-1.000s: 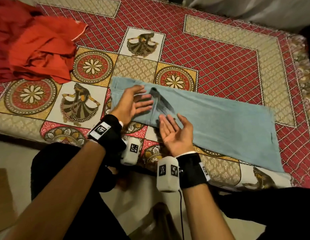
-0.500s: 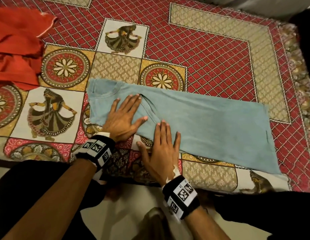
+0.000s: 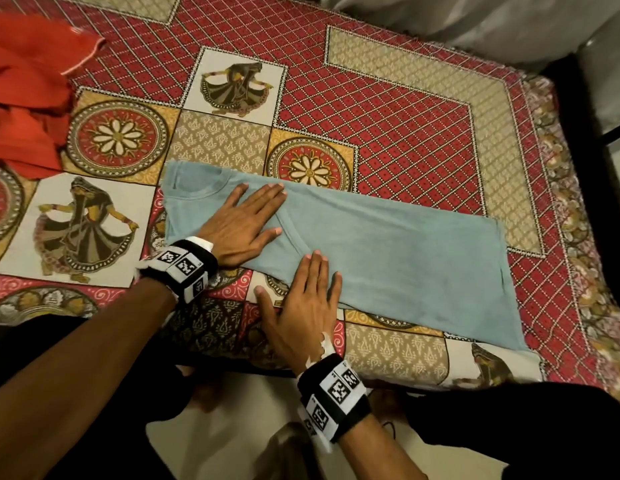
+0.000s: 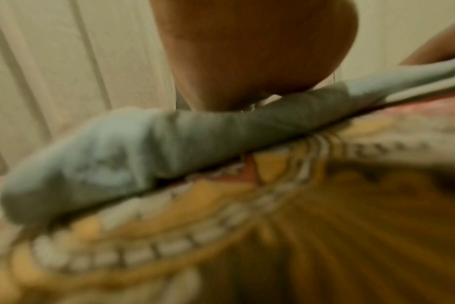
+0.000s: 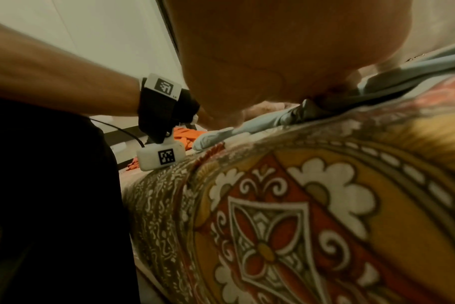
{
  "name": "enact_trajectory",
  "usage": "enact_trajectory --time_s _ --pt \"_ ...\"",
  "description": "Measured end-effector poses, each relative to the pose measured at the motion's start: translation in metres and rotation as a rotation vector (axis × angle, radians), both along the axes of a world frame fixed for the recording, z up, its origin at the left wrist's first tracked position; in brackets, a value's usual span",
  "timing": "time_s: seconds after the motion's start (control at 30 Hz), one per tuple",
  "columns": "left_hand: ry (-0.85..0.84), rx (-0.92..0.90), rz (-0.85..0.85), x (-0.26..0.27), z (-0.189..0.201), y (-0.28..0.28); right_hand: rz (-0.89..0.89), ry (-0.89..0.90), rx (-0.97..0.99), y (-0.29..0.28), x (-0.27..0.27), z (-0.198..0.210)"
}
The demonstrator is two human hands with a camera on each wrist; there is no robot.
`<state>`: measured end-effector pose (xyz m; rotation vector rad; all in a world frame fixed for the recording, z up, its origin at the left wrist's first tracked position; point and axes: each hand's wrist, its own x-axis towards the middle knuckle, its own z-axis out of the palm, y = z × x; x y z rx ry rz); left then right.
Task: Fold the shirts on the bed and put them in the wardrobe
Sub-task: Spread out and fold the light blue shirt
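Now both hands lie flat with fingers straight, the left hand (image 3: pixel 244 225) and right hand (image 3: pixel 303 306) pressing the blue shirt (image 3: pixel 405 265) against the bed (image 3: pixel 405 133), likely smoothing its lengthwise fold, grasping nothing.

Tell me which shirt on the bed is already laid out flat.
The light blue shirt, pressed flat under both the left hand and right hand; the red shirt lies crumpled.

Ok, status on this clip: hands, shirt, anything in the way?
Left hand and right hand flat, pressing light blue shirt on bedspread. Shirt folded lengthwise. Red shirt unfolded, far left. Nothing obstructing.
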<state>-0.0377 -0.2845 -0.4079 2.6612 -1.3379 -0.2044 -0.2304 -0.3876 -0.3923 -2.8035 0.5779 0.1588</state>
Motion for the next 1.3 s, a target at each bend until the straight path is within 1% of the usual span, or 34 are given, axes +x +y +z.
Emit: enact_trajectory --time_s 0.07,0.13,0.2,0.27,0.33,0.4,0.47,0.53,0.57,0.6,0.63,0.67,0.73,0.8,0.87,0.93,1.0,1.07,1.1,1.17,1.23,1.3 --pt "0.005 -0.077 0.037 0.000 0.012 0.000 0.037 -0.059 0.011 -0.003 0.006 0.007" --pt "0.036 -0.125 0.080 -0.006 0.015 0.007 0.147 -0.086 0.007 -0.006 0.010 0.007" --pt "0.031 -0.036 0.073 -0.013 0.005 0.021 0.212 -0.040 -0.015 -0.011 0.010 -0.003" --pt "0.014 0.049 0.112 -0.014 -0.007 0.032 0.188 0.045 -0.016 -0.016 0.006 -0.014" --pt "0.003 0.070 0.184 -0.011 -0.012 0.033 0.163 0.071 0.006 -0.017 0.004 -0.018" --pt "0.008 0.082 0.216 -0.011 -0.009 0.030 0.174 0.075 0.063 -0.015 0.005 -0.012" --pt "-0.017 0.057 0.237 -0.014 0.003 0.026 0.179 0.031 0.156 -0.025 0.002 0.004" --pt "-0.044 -0.035 0.223 -0.026 0.022 0.010 0.147 -0.005 0.335 -0.058 0.002 0.030" --pt "-0.053 -0.084 0.175 -0.038 0.031 -0.004 0.127 -0.040 0.372 -0.082 0.004 0.042" --pt "-0.056 -0.121 0.093 -0.053 0.037 -0.023 0.105 -0.086 0.334 -0.108 0.008 0.053" --pt "-0.052 -0.135 -0.011 -0.072 0.035 -0.046 0.077 -0.122 0.252 -0.141 0.014 0.058" --pt "-0.042 -0.131 -0.102 -0.093 0.028 -0.066 0.048 -0.119 0.164 -0.175 0.022 0.059" --pt "-0.010 -0.097 -0.209 -0.132 0.007 -0.094 -0.008 -0.009 -0.001 -0.248 0.035 0.050" --pt "0.009 -0.019 -0.254 -0.156 -0.010 -0.103 -0.055 0.148 -0.123 -0.319 0.026 0.028" --pt "0.016 0.017 -0.267 -0.162 -0.011 -0.103 -0.082 0.244 -0.124 -0.370 0.009 0.009" --pt "0.042 0.019 -0.268 -0.162 -0.003 -0.101 -0.073 0.286 -0.095 -0.389 -0.002 0.002" --pt "0.065 -0.011 -0.245 -0.165 0.002 -0.104 -0.045 0.310 -0.048 -0.397 0.005 0.005" --pt "0.104 -0.054 -0.225 -0.174 0.006 -0.111 -0.038 0.277 0.063 -0.409 0.010 0.017" --pt "0.109 -0.086 -0.215 -0.179 0.007 -0.119 -0.042 0.224 0.119 -0.415 0.011 0.024" --pt "0.114 -0.160 -0.232 -0.195 0.011 -0.153 -0.118 0.091 0.275 -0.436 0.010 0.032" --pt "0.157 -0.202 -0.286 -0.220 0.020 -0.208 -0.226 0.017 0.410 -0.454 0.013 0.035" --pt "0.174 -0.133 -0.330 -0.250 0.030 -0.272 -0.291 0.002 0.479 -0.472 0.019 0.034"
